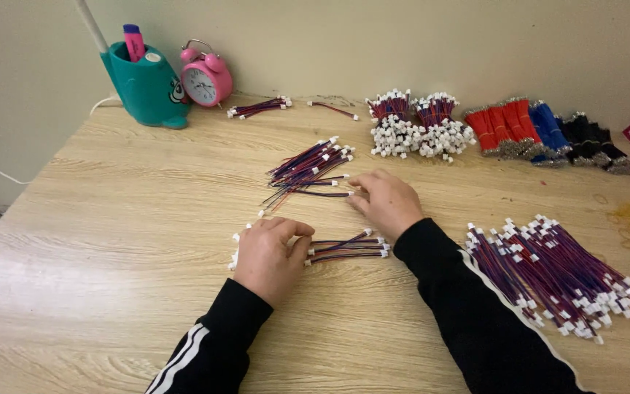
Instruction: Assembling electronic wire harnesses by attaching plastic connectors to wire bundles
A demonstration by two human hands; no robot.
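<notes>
Sorting step, I judge: my left hand [267, 255] grips a small wire bundle [348, 248] on the counter [111, 219]; my right hand [386, 201], fingers spread, touches a wire [322, 193] by the loose pile [311, 164]. Next move needs one wire pinched free.

Head view; steeply down over near table [111, 182]

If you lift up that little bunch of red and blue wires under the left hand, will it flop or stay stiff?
Probably a bit of both. The small wire bunch is short and thin, so it likely bends gently. It looks light. Nothing visibly ties it, so wires may slip apart once the left hand loosens. The white plugs would likely stop it rolling.
</notes>
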